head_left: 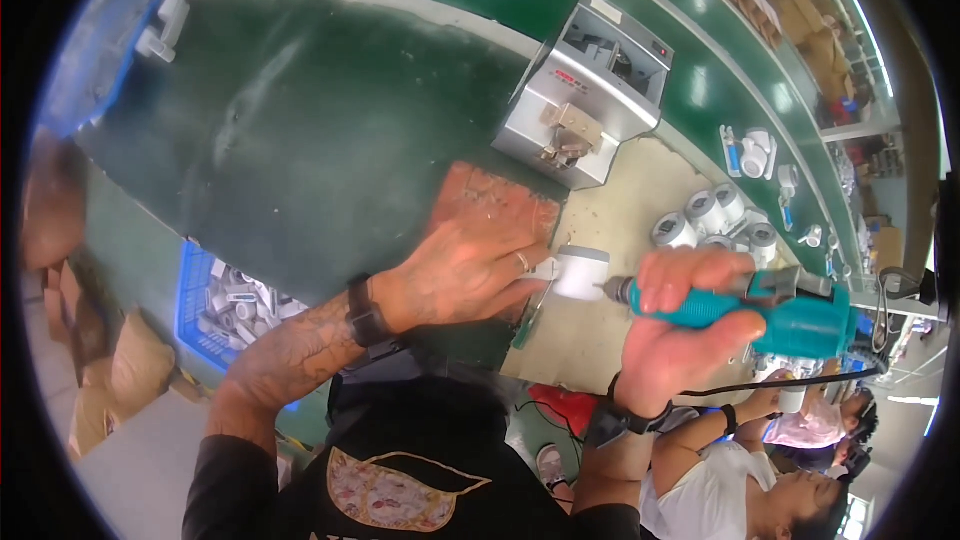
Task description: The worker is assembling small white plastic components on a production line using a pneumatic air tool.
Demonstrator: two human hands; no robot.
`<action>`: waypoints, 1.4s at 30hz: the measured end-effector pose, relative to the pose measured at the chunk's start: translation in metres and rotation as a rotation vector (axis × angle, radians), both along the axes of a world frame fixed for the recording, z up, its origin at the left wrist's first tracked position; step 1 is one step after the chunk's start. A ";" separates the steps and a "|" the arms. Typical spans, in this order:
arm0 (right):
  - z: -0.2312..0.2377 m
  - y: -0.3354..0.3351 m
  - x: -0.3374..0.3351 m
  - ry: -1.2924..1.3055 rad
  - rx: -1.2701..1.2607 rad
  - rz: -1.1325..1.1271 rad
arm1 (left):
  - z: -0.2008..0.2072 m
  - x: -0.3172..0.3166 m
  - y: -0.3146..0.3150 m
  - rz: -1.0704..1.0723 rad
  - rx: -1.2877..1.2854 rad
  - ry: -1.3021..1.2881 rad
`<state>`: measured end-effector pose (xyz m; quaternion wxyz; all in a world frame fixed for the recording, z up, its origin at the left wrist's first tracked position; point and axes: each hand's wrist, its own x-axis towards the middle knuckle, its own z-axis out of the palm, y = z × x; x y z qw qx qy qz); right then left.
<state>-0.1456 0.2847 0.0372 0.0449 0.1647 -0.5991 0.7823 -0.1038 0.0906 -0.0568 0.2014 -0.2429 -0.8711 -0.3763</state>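
Note:
My left hand (465, 275) pinches a white cylindrical housing (582, 273) by its narrow arm, just over the edge of a reddish-brown board (490, 195). My right hand (680, 325) is wrapped round a teal electric screwdriver (805, 325), which lies level and points left. Its tip is at the right side of the housing; whether it touches a screw there is too small to tell. A dark cord runs from the tool's rear end. Close below the housing lies a thin green tool (528, 328).
A grey metal machine (590, 90) stands beyond my hands. Several white round housings (705, 215) cluster at the right, with more on the green bench (695, 70). A blue basket (190, 290) holds small white parts at left. Co-workers (725, 485) sit at lower right.

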 end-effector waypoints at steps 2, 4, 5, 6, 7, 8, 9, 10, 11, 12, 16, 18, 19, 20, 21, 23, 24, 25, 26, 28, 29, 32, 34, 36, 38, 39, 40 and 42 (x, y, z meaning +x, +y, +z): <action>0.000 -0.014 -0.008 0.010 0.028 -0.035 | -0.002 -0.005 -0.003 -0.020 0.004 -0.039; 0.001 -0.025 -0.017 0.043 0.086 -0.055 | -0.001 -0.014 -0.006 -0.040 0.008 -0.070; 0.002 -0.029 -0.021 0.050 0.092 -0.055 | 0.002 -0.018 -0.008 -0.044 -0.004 -0.037; 0.002 -0.033 -0.024 0.052 0.085 -0.046 | 0.005 -0.019 -0.009 -0.042 -0.020 -0.008; 0.001 -0.036 -0.028 0.054 0.077 -0.037 | 0.007 -0.018 -0.008 -0.038 -0.017 -0.005; -0.004 -0.037 -0.033 0.068 0.031 -0.016 | 0.008 -0.016 -0.007 -0.050 -0.012 -0.016; -0.007 -0.039 -0.039 0.074 0.032 -0.015 | 0.009 -0.017 -0.007 -0.065 -0.009 -0.023; -0.009 -0.042 -0.045 0.075 0.024 -0.029 | 0.010 -0.020 -0.009 -0.063 -0.009 -0.017; -0.009 -0.046 -0.051 0.076 0.017 -0.043 | 0.010 -0.025 -0.012 -0.049 -0.039 -0.079; -0.004 -0.053 -0.055 0.062 0.006 -0.047 | 0.012 -0.027 -0.014 -0.029 -0.070 -0.142; -0.008 -0.069 -0.076 0.108 0.070 -0.074 | 0.006 -0.035 -0.017 -0.044 -0.042 -0.202; -0.014 -0.075 -0.082 0.135 0.085 -0.059 | 0.012 -0.030 -0.018 -0.044 -0.136 -0.144; -0.016 -0.077 -0.085 0.157 0.101 -0.048 | 0.010 -0.028 -0.019 -0.040 -0.138 -0.141; -0.018 -0.080 -0.088 0.148 0.086 -0.040 | 0.006 -0.026 -0.021 -0.038 -0.120 -0.092; -0.020 -0.083 -0.090 0.149 0.086 -0.038 | 0.003 -0.023 -0.021 -0.037 -0.099 -0.045; -0.025 -0.087 -0.093 0.145 0.099 -0.052 | 0.003 -0.021 -0.019 -0.006 -0.130 -0.036; -0.027 -0.089 -0.094 0.145 0.098 -0.046 | 0.003 -0.020 -0.018 0.027 -0.162 -0.030; -0.029 -0.090 -0.095 0.134 0.087 -0.028 | 0.002 -0.018 -0.018 0.033 -0.162 -0.031; -0.032 -0.091 -0.096 0.123 0.076 -0.009 | 0.000 -0.018 -0.016 0.041 -0.139 -0.036; -0.040 -0.087 -0.097 0.112 0.044 0.019 | -0.003 -0.018 -0.015 0.047 -0.116 -0.040; -0.043 -0.085 -0.097 0.100 0.012 0.044 | -0.003 -0.018 -0.014 0.047 -0.106 -0.029; -0.047 -0.083 -0.098 0.150 0.035 0.036 | -0.004 -0.016 -0.012 0.050 -0.099 -0.025; -0.042 -0.084 -0.092 0.113 0.073 0.025 | -0.004 -0.016 -0.013 0.046 -0.100 -0.030; -0.037 -0.086 -0.083 0.072 0.113 0.021 | -0.004 -0.016 -0.014 0.053 -0.084 -0.058; -0.035 -0.083 -0.068 0.039 0.153 0.058 | -0.004 -0.013 -0.016 0.067 -0.119 -0.081; -0.033 -0.077 -0.062 0.041 0.157 0.063 | -0.004 -0.015 -0.016 0.084 -0.157 -0.095; -0.029 -0.070 -0.050 0.055 0.128 0.037 | -0.003 -0.015 -0.015 0.083 -0.152 -0.099; -0.028 -0.054 -0.036 0.088 0.123 0.021 | -0.003 -0.016 -0.013 0.043 -0.137 -0.032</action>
